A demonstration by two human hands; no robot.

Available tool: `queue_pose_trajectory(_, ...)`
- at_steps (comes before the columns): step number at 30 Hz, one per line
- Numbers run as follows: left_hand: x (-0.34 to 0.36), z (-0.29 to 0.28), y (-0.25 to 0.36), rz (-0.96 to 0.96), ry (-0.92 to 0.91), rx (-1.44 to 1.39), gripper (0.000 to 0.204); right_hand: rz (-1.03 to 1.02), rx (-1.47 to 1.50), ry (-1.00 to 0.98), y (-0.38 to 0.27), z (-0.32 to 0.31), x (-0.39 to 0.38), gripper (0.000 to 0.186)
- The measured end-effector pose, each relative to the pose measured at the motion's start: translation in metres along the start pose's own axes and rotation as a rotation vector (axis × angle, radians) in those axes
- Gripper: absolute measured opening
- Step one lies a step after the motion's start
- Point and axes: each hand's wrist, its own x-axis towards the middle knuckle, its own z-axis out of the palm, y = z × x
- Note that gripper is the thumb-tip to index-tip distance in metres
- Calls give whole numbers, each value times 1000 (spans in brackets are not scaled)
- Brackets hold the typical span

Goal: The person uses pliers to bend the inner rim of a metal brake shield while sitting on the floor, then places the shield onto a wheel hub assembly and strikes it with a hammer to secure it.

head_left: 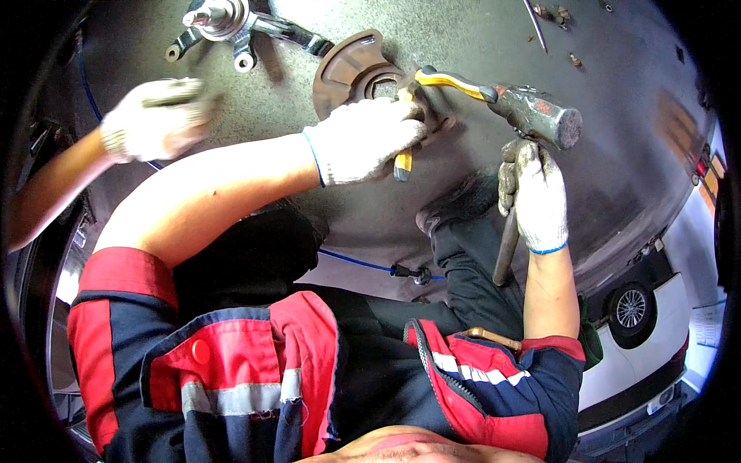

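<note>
My left hand, in a white knitted glove, is closed around one handle of pliers with yellow-and-black grips. Their handles are spread wide, and the other one reaches right to the hammer head. Beneath the pliers lies a brown curved metal shield, partly covered by my hand; the jaws are hard to make out. In my right hand, also gloved, is a heavy hammer, gripped just below its head, with the shaft pointing down toward me. The hammer head overlaps the handle's black tip; contact cannot be told.
A co-worker's gloved hand, blurred, reaches in from the left. Beyond it lies a metal steering knuckle. Small bolts and a thin rod lie at the far right. A blue cable crosses near my legs.
</note>
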Motion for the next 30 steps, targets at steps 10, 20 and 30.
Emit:
queue_pose_trajectory(10, -19, -7, 11, 193, -154, -27, 26, -113, -876, 273, 20, 3, 64, 56)
queue_pose_trajectory(20, -62, 18, 31, 280, -504, 4, 24, -25, -1056, 409, 104, -1, 114, 65)
queue_pose_trajectory(30, -73, 4, 39, 192, -819, 138, 17, -579, -1239, 353, 61, 36, 95, 62)
